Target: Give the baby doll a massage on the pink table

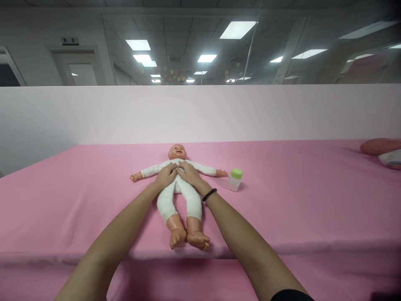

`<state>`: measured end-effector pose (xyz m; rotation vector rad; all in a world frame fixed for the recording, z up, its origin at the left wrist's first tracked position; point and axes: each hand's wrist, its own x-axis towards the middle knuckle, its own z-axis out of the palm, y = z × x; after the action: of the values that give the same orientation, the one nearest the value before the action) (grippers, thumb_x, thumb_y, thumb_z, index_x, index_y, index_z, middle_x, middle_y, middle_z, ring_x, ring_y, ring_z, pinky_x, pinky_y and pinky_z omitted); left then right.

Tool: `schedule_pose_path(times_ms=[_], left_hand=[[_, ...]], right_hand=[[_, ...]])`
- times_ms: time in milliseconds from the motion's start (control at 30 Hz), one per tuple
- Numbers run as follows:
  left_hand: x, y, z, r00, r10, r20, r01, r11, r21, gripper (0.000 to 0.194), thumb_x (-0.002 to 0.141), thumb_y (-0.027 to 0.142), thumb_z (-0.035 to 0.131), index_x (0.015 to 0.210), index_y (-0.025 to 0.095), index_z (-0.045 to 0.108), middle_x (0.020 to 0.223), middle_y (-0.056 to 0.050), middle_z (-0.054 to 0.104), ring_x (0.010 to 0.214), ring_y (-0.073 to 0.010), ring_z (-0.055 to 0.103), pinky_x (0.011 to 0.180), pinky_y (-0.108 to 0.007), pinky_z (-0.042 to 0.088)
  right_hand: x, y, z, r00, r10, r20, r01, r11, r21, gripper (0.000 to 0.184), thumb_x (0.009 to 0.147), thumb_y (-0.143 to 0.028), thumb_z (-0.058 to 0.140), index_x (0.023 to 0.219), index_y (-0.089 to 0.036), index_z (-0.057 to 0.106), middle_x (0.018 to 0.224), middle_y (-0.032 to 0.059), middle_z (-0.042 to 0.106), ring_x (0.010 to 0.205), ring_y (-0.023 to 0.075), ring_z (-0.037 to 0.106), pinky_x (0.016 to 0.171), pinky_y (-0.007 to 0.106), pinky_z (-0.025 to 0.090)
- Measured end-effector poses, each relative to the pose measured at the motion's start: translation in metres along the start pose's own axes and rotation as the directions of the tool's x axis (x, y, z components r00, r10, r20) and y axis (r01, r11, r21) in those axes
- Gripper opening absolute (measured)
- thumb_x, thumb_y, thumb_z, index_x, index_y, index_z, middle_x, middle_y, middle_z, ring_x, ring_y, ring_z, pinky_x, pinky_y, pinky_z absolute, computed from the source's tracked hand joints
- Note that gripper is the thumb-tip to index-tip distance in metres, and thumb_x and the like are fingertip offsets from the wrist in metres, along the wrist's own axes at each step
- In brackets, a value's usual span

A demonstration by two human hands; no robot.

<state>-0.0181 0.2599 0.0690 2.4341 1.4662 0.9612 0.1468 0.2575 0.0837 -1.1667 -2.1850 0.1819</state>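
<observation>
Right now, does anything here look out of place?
Yes: far right, a second doll in a white diaper lies cut off by the frame, apart from the baby doll under the left hand and right hand.

The baby doll (pixel 179 200) wears a plain white bodysuit (pixel 192 205), its bare head and feet peach vinyl. The bottle (pixel 234 180) has a lime-green cap over a translucent white body. The bracelet (pixel 209 194) is black beads. The tablecloth (pixel 282 200) is solid pink, unpatterned.
</observation>
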Motion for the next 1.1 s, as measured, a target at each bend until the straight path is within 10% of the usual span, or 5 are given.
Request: schedule_pose_path(times_ms=[167,433,600,800,1100], left_hand=[[0.006,-0.004,0.006,0.982,-0.183,0.051,0.180,0.982,0.061,0.054,0.098,0.031,0.034,0.146,0.008,0.045,0.161,-0.018,0.033,0.152,-0.0304,0.024,0.120,-0.048,0.025],[-0.010,0.021,-0.013,0.987,-0.116,-0.110,0.127,0.987,0.101,0.034,0.096,0.029,0.037,0.090,0.019,0.069,0.097,-0.010,0.075,0.093,-0.0246,0.069,0.090,-0.038,0.050],[-0.004,0.011,-0.008,0.998,0.036,-0.053,-0.037,0.999,-0.018,0.044,0.097,0.027,0.034,0.125,0.019,0.067,0.134,-0.008,0.066,0.129,-0.0233,0.057,0.111,-0.039,0.041],[0.005,0.000,0.001,0.982,-0.185,0.033,0.183,0.982,0.054,0.052,0.098,0.030,0.035,0.145,0.012,0.049,0.161,-0.014,0.035,0.152,-0.0281,0.025,0.121,-0.045,0.026],[-0.009,0.024,-0.013,0.989,-0.087,-0.121,0.104,0.985,0.141,0.031,0.092,0.026,0.042,0.097,0.020,0.071,0.102,-0.009,0.076,0.101,-0.0261,0.069,0.094,-0.038,0.050]], right_hand=[[0.003,-0.008,-0.001,0.955,0.269,0.129,-0.253,0.959,-0.128,0.067,0.101,-0.043,0.037,0.155,-0.003,0.029,0.164,0.0189,0.025,0.152,0.0306,0.022,0.120,0.048,0.022],[-0.005,-0.018,-0.008,0.976,0.207,-0.067,-0.217,0.949,-0.229,0.039,0.099,-0.037,0.045,0.097,-0.012,0.074,0.100,0.0177,0.074,0.097,0.0274,0.068,0.088,0.034,0.047],[-0.003,-0.006,-0.006,0.999,-0.046,0.022,0.047,0.998,-0.039,0.038,0.098,-0.024,0.041,0.127,-0.018,0.065,0.134,0.0098,0.065,0.127,0.0204,0.057,0.108,0.032,0.039],[0.003,-0.002,0.001,0.963,0.234,0.136,-0.215,0.966,-0.142,0.069,0.100,-0.042,0.036,0.157,-0.004,0.026,0.165,0.0178,0.021,0.154,0.0297,0.016,0.123,0.046,0.017],[-0.004,-0.019,-0.007,0.972,0.228,-0.059,-0.236,0.943,-0.233,0.042,0.100,-0.041,0.043,0.098,-0.013,0.074,0.100,0.0183,0.074,0.097,0.0276,0.069,0.087,0.033,0.047]])
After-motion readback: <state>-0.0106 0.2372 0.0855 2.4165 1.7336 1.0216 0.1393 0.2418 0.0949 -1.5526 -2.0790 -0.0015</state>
